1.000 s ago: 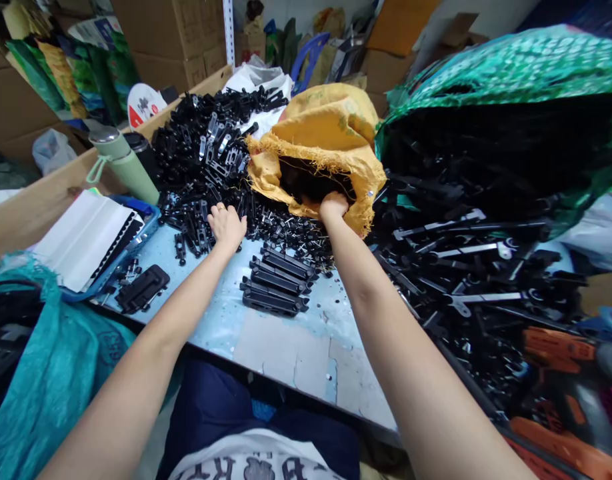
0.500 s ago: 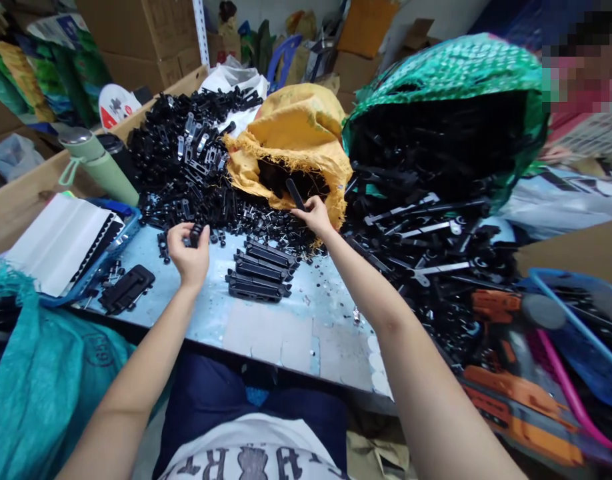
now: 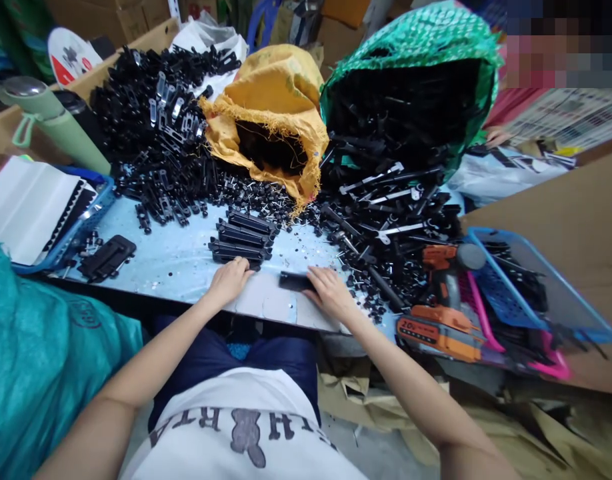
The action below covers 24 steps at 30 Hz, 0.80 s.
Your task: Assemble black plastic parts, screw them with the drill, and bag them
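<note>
The right hand (image 3: 331,293) has its fingers nearly closed on one end of a black strip (image 3: 292,281), in front of the yellow bag (image 3: 276,80). The left hand (image 3: 230,281) curls beside the black bars (image 3: 242,235), also in front of the bag; any hold is hidden. The strip has left the bag's mouth, so it's near the bars.

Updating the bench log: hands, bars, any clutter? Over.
Left hand at near side of row of black bars, grip unclear. Right hand holds separate black bar. Small loose parts scattered beyond row.
</note>
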Each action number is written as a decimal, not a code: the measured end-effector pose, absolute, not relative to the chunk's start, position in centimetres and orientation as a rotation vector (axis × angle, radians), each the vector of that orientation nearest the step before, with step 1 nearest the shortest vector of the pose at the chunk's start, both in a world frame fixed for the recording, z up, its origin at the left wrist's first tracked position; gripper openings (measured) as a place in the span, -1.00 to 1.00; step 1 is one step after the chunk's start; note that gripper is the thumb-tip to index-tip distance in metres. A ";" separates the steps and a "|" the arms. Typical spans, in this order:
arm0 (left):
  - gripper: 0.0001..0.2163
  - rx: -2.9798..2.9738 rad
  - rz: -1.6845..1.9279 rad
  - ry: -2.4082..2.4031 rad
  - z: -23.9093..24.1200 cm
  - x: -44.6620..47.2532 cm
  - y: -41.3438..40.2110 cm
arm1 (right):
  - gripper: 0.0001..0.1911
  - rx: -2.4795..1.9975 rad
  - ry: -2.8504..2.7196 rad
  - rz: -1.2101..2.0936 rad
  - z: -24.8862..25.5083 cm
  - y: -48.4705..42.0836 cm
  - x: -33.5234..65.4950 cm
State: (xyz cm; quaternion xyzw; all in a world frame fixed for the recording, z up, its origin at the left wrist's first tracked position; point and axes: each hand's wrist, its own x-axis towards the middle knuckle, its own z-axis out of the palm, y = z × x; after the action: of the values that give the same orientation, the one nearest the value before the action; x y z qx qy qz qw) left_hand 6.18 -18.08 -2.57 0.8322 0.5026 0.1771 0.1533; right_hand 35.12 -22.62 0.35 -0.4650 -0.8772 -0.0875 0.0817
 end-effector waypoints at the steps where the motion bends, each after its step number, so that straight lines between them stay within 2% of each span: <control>1: -0.86 2.380 0.504 1.471 -2.7 6.3 -17.8 | -0.61 -1.301 -2.642 -0.248 0.2 -23.7 34.8; 5: -0.86 2.348 0.533 1.481 -2.7 6.1 -17.4 | -0.69 -1.052 -2.652 -0.126 0.1 -26.2 32.8; 10: -0.85 2.072 0.818 1.368 -2.4 6.0 -19.0 | -0.51 -1.310 -2.675 0.105 0.2 -25.6 31.3; 12: -0.76 1.902 0.942 1.259 -2.1 6.6 -19.9 | -0.54 -1.410 -2.518 0.308 0.3 -24.9 30.3; 15: -0.68 1.768 1.044 1.114 -1.4 7.9 -21.2 | -0.50 -1.498 -1.980 0.716 0.7 -23.6 28.0; 19: -0.67 1.749 1.164 1.110 0.0 8.6 -21.8 | -0.46 -1.344 -1.592 1.178 1.6 -22.2 25.6; 21: -0.67 1.806 1.155 1.136 0.6 8.4 -21.8 | -0.48 -1.266 -1.689 1.154 1.8 -21.7 25.7; 24: -0.67 1.868 1.123 1.192 1.1 8.2 -22.0 | -0.50 -1.213 -1.897 0.947 1.9 -21.4 26.2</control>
State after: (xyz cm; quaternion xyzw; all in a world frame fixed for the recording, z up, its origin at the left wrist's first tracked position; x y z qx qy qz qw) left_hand 8.16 -21.96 1.15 0.7118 0.4541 0.4277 0.3229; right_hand 26.20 -21.36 1.90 -0.4664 -0.7297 0.3644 0.3423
